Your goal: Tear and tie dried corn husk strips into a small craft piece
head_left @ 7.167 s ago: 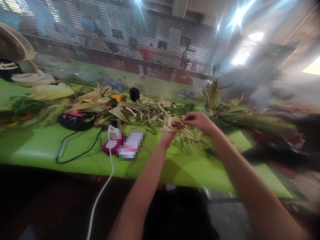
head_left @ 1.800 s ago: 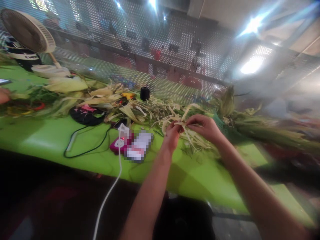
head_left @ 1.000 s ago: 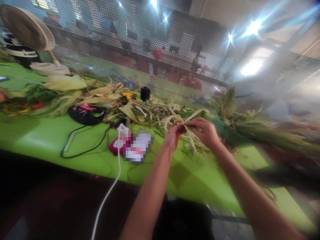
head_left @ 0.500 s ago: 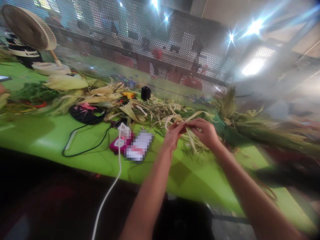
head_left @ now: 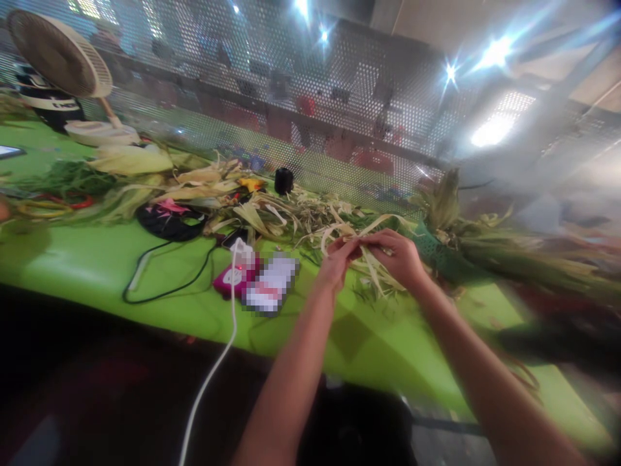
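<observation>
Both my hands meet over a bright green table [head_left: 97,272], fingers pinched on pale dried corn husk strips [head_left: 376,268]. My left hand [head_left: 337,262] grips the strips from the left, fingers closed. My right hand [head_left: 395,259] curls over them from the right, fingertips touching the left hand's. Loose ends of the strips arch up above the hands and hang down below them onto the table.
A long heap of husks [head_left: 218,188] runs along the table's back. A pink device [head_left: 233,278] with a white cable [head_left: 213,375], a black cord [head_left: 160,278], a black pouch [head_left: 167,223], a small black pot [head_left: 284,181] and a fan [head_left: 61,58] lie left. Perforated metal screen behind.
My hands stay pinched on the husk strips and have shifted only slightly. The view has drifted a little.
</observation>
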Tool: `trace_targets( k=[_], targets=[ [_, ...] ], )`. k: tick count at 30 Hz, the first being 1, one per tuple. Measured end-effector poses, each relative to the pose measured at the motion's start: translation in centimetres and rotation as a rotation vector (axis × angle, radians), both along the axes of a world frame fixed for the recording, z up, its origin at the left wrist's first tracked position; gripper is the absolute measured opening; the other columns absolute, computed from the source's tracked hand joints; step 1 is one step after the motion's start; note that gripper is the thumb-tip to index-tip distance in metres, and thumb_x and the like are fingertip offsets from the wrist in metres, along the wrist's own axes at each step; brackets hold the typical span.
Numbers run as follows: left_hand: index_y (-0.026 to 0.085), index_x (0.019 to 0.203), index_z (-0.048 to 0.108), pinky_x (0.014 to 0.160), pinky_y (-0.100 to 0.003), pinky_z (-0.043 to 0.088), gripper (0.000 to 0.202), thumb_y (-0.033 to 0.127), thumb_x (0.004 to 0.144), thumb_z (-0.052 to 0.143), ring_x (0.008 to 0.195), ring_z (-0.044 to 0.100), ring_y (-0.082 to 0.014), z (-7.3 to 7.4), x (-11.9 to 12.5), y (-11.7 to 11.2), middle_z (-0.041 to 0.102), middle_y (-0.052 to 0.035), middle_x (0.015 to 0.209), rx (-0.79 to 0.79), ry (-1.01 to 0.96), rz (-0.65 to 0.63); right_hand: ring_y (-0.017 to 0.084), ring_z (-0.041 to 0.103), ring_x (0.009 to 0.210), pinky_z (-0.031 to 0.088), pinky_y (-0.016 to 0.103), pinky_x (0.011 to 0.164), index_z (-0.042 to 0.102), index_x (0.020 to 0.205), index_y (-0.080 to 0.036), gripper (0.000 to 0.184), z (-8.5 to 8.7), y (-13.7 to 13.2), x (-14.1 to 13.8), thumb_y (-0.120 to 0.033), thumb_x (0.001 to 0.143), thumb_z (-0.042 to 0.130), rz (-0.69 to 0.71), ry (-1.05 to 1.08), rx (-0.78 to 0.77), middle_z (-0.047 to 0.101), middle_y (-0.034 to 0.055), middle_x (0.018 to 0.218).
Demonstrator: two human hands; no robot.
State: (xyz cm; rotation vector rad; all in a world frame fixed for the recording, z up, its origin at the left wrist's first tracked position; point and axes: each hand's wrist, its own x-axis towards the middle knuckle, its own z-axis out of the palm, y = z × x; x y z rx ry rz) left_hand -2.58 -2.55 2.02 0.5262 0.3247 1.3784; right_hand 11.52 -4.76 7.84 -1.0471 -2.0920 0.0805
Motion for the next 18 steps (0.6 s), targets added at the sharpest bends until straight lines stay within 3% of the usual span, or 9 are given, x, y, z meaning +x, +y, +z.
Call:
trace_targets(
  k=[9,15,18],
  targets=[
    [0.015,0.081,0.072,0.071,-0.025,0.048,0.034,0.031,0.055,0.087,0.07,0.063,-0.011,-0.6,0.3,0.5,0.071,-0.0024,0.08,-0.019,0.032,0.032,0.019,0.068,0.093,0.055,0.035,0.086,0.075,0.107,-0.027,0.024,-0.4,-0.2,0.0,-0.02,0.088,0.063,-0.014,-0.006,0.012,0.072,0.0041,0.1],
    [0.015,0.076,0.07,0.066,-0.023,0.045,0.032,0.03,0.052,0.086,0.062,0.058,-0.0082,-1.0,0.5,0.9,0.066,0.0009,0.07,-0.07,0.09,0.093,0.025,0.059,0.112,0.044,0.043,0.098,0.07,0.118,-0.029,0.031,-1.3,-1.7,0.1,-0.025,0.087,0.065,-0.243,-0.328,0.334,0.068,0.0051,0.122],
    [0.016,0.073,0.068,0.065,-0.022,0.044,0.029,0.03,0.054,0.084,0.06,0.055,-0.0068,-0.9,0.4,0.7,0.063,0.0025,0.066,-0.043,0.103,0.103,0.025,0.058,0.112,0.04,0.043,0.099,0.07,0.117,-0.033,0.031,-1.7,-2.1,0.2,-0.025,0.088,0.065,-0.241,-0.41,0.382,0.07,0.0016,0.122]
  ],
)
